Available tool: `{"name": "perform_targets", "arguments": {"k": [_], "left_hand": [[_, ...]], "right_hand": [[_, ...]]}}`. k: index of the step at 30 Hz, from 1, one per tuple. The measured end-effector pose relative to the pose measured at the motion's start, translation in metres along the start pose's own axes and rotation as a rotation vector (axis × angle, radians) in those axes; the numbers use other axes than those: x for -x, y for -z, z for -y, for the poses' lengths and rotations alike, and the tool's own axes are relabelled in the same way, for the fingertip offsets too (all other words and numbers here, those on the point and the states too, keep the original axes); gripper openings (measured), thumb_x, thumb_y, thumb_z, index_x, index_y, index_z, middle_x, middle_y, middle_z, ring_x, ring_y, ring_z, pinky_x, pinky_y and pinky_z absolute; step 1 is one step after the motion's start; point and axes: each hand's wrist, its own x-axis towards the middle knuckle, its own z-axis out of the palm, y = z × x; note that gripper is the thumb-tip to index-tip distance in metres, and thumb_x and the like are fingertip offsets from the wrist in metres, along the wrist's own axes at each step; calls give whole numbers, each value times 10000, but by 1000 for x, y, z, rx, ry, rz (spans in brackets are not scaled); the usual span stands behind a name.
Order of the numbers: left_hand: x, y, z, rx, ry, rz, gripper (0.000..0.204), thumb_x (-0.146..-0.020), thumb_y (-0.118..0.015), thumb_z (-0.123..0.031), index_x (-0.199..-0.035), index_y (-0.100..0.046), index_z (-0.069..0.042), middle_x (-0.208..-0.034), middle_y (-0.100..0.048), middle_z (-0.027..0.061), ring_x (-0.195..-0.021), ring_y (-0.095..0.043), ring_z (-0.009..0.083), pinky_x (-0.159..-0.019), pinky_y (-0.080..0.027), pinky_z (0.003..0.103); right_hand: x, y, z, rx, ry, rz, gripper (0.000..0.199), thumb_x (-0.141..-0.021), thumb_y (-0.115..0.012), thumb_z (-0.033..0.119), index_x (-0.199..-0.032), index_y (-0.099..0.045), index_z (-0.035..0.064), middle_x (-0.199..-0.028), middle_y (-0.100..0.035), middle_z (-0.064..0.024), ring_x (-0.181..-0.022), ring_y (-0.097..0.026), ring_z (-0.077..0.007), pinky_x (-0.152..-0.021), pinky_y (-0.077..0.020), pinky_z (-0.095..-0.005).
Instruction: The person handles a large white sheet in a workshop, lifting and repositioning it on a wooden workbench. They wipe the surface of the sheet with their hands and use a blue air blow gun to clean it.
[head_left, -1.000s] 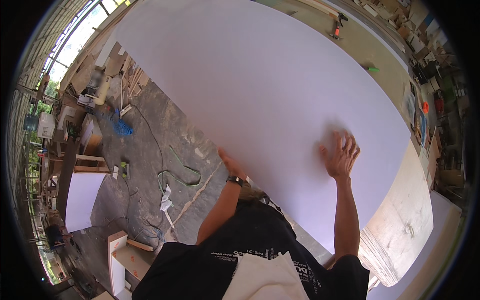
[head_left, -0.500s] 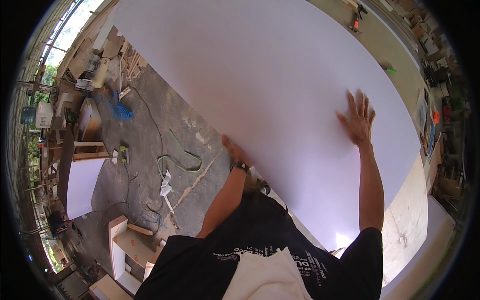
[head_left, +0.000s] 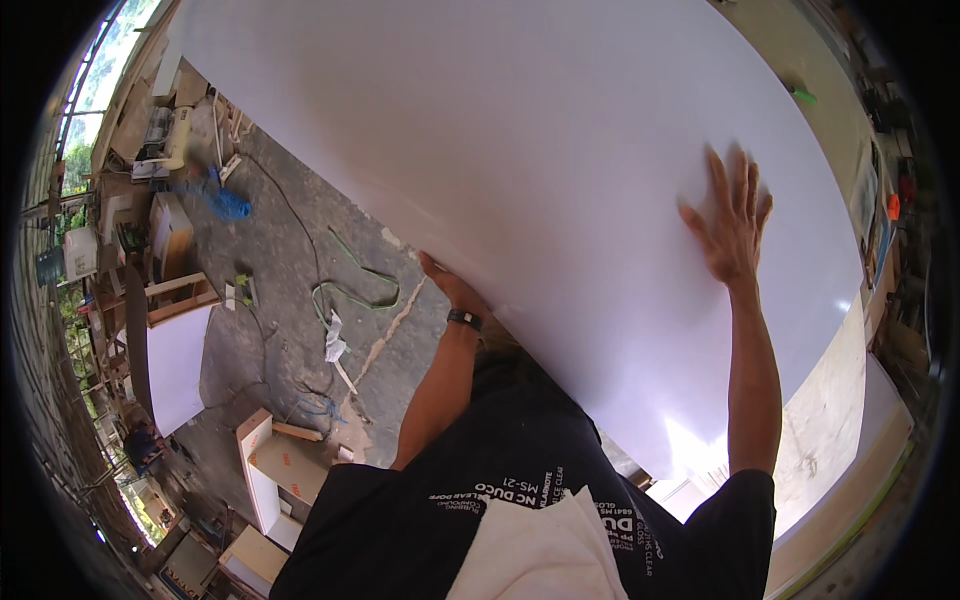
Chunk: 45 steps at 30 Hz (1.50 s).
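A large white sheet panel (head_left: 520, 140) fills most of the view, tilted up over me. My left hand (head_left: 448, 283) grips its lower edge from underneath, with a dark watch on the wrist. My right hand (head_left: 730, 222) lies flat on the panel's face, fingers spread wide. A white cloth (head_left: 535, 550) hangs over my dark shirt at the bottom.
Below to the left is a grey concrete floor (head_left: 290, 290) with a green cable (head_left: 350, 285), a blue bag (head_left: 230, 205), wooden offcuts and open boxes (head_left: 270, 470). A pale board (head_left: 840, 440) lies at the lower right. Cluttered benches line the right edge.
The panel has swung closer and now covers more of the view. My right hand has slid up and to the right across its face. My left hand stays on the lower edge.
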Motion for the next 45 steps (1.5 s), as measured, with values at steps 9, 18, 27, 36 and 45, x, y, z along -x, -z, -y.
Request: {"name": "perform_targets", "arguments": {"k": [9, 18, 27, 36, 45], "left_hand": [[10, 5, -6, -372, -338, -27, 788, -987, -329, -715, -1492, -439, -119, -1486, -489, 67, -1327, -479, 282, -1100, -421, 480], [93, -10, -38, -249, -96, 95, 691, -1053, -331, -607, -1499, -424, -88, -1448, -529, 101, -1252, -563, 286, -1029, -491, 425], [308, -22, 149, -456, -168, -217, 604, -1058, -485, -524, -1382, -455, -15, -1180, -615, 80, -1033, -612, 193, -887, -530, 346], [374, -5, 200, -494, -312, -99, 457, -1045, -580, -421, -1290, -525, -39, -1060, -652, 40, -887, -637, 130, -764, -553, 294], [380, 7, 203, -565, -398, -147, 444, -1050, -583, -388, -1301, -521, -27, -1122, -647, 53, -918, -636, 132, -778, -551, 287]], "right_hand": [[2, 2, 5, 7, -56, -26, 873, -902, -500, 768, -1615, -237, 339, -1703, -148, -88, -1569, -110, -328, -1236, -73, -624], [39, 3, -49, -26, -200, -11, 783, -959, -448, 713, -1611, -247, 327, -1701, -174, -61, -1571, -126, -295, -1256, -96, -569], [117, -2, -261, 29, -510, -16, 865, -946, -377, 770, -1624, -253, 246, -1694, -205, -94, -1567, -153, -300, -1238, -134, -548], [105, 13, -381, 54, -507, 174, 1176, -746, -469, 943, -1629, -227, 206, -1682, -229, -116, -1543, -141, -431, -1214, -107, -658], [98, 11, -415, -149, -380, 174, 1238, -701, -548, 920, -1632, -207, 179, -1667, -225, -171, -1536, -159, -427, -1199, -56, -678]]}}
